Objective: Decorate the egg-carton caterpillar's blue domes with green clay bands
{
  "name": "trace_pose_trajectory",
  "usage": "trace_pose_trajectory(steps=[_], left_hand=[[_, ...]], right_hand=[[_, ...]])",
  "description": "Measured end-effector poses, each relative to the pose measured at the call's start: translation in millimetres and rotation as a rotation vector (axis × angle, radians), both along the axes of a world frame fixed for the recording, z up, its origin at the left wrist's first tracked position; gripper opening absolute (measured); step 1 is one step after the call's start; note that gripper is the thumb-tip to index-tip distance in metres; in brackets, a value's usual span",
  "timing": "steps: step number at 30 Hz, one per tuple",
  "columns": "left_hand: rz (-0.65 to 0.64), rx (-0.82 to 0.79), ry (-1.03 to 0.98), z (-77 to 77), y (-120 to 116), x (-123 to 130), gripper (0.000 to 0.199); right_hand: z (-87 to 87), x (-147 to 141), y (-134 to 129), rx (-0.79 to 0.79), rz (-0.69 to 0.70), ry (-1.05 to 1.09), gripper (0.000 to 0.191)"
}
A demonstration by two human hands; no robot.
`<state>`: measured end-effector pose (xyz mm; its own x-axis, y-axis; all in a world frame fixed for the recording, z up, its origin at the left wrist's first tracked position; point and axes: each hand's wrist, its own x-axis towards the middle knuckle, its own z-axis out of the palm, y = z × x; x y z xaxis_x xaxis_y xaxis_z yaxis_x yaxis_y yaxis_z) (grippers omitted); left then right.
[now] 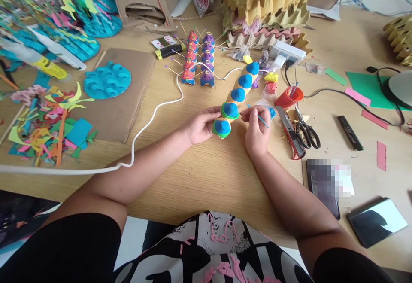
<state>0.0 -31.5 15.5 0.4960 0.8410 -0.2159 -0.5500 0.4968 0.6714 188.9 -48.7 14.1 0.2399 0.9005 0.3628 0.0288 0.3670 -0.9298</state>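
Observation:
My left hand grips the near end of an egg carton strip from its left side. Blue clay caps the strip's several bumps, and green clay rings the two bumps closest to me. It is held tilted, its far end pointing up and to the right. My right hand pinches a thin blue stick close to the strip's right side, at the second bump. Whether its tip touches the green clay, I cannot tell. Just behind that hand lies a lump of blue clay.
Two decorated strips, one red and one purple, stand behind my hands. To the right are a red cup, a cutter and scissors. A white cable crosses the table over my left forearm. Paper scraps lie left.

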Motion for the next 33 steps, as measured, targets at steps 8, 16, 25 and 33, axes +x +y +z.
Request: trace_pose_trajectory(steps=[8, 16, 25, 33], left_hand=[[0.025, -0.016, -0.009, -1.8, 0.7, 0.9, 0.02], [0.024, -0.034, 0.005, 0.8, 3.3, 1.3, 0.017], [0.039, -0.105, 0.004, 6.4, 4.3, 0.6, 0.019], [0.059, -0.132, -0.041, 3.7, 8.3, 1.9, 0.021]], right_hand=[[-2.6, 0.2, 2.9, -0.108, 0.114, 0.004, 0.049], [0.5, 1.0, -1.9, -0.062, 0.213, 0.002, 0.045], [-8.7, 1.8, 1.8, -0.064, 0.174, -0.067, 0.049], [-4.8, 0.2, 1.2, -0.047, 0.115, -0.231, 0.049]])
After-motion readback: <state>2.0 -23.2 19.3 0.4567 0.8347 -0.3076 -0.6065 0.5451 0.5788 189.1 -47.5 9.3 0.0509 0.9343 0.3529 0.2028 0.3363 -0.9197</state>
